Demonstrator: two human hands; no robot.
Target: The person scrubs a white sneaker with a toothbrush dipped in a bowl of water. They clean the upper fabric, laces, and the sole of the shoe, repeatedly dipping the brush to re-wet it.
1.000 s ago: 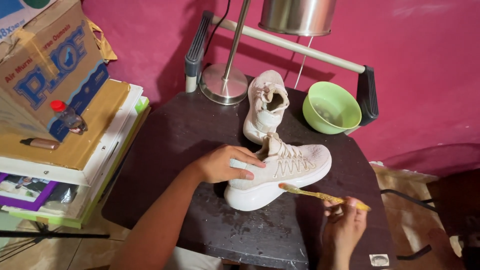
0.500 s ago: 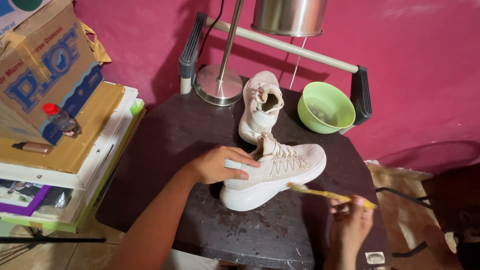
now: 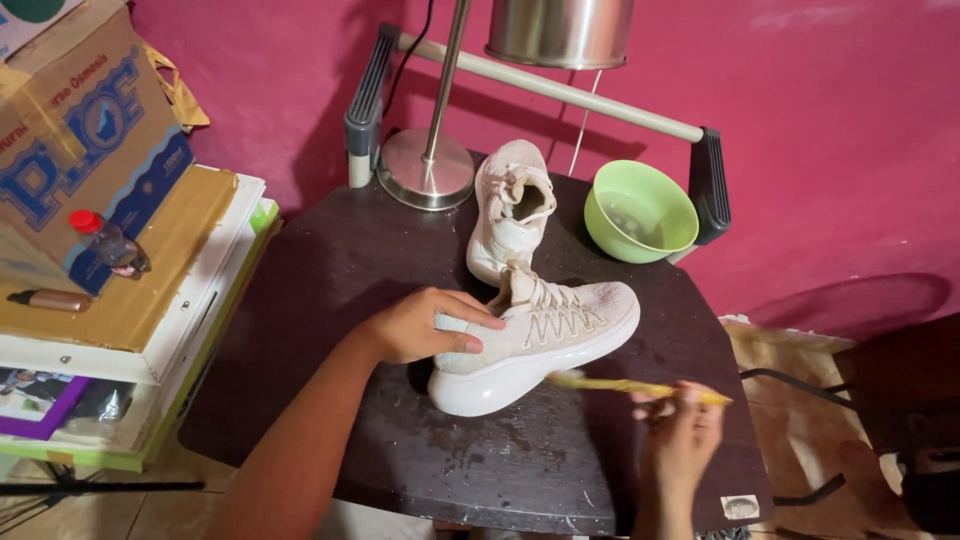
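Here, the left hand (image 3: pixel 425 325) clamps the heel of the cream knit sneaker (image 3: pixel 535 340) mid-table, and the right hand (image 3: pixel 680 435) pinches a thin yellow brush (image 3: pixel 640 386), bristles at the white sole. Best short strokes, shoe pinned. The dark wet tabletop (image 3: pixel 330 300) has room left; its near-right edge is close, and the green plastic bowl (image 3: pixel 640 212) sits far right.

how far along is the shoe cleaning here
Midway, by the look of it. The dark round table is spattered wet around the near cream knit sneaker, so scrubbing has clearly begun. The left hand steadies that sneaker at the heel while the right hand works a yellow-handled brush along its sole edge. The second cream sneaker stands aside by the green plastic bowl; whether it is cleaned is unclear.
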